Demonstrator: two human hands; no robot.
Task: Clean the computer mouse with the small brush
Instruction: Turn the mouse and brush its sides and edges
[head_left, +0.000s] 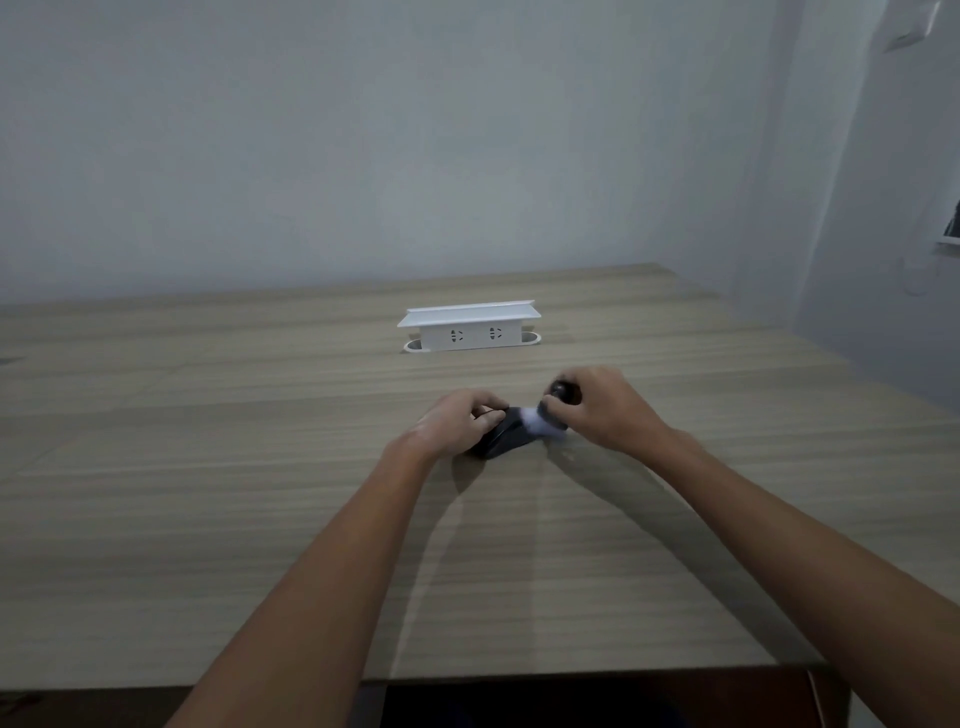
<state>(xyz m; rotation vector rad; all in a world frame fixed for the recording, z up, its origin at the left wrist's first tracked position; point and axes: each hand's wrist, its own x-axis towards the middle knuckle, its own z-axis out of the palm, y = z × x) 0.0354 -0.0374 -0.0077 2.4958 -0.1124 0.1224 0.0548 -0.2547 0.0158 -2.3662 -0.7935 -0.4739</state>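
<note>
The surface (208, 467) is pale wood-grain laminate, matte, with long streaks running across it. The left hand (457, 426) lies curled over the left side of the mouse (506, 436), fingers clamped on it and pressing it flat to the surface. The mouse is a low, rounded black shell with a smooth, slightly glossy skin; only its near and right parts show past the fingers. At the mouse's right end sits the brush (545, 418): a soft, pale tuft of bristles, blurred, touching the shell, with a dark rounded knob of a handle rising above. The right hand (602, 410) is closed around that handle. Beyond the mouse, well apart, a white boxy plastic socket block (470, 328) with a flat overhanging lid stands up out of the surface.
</note>
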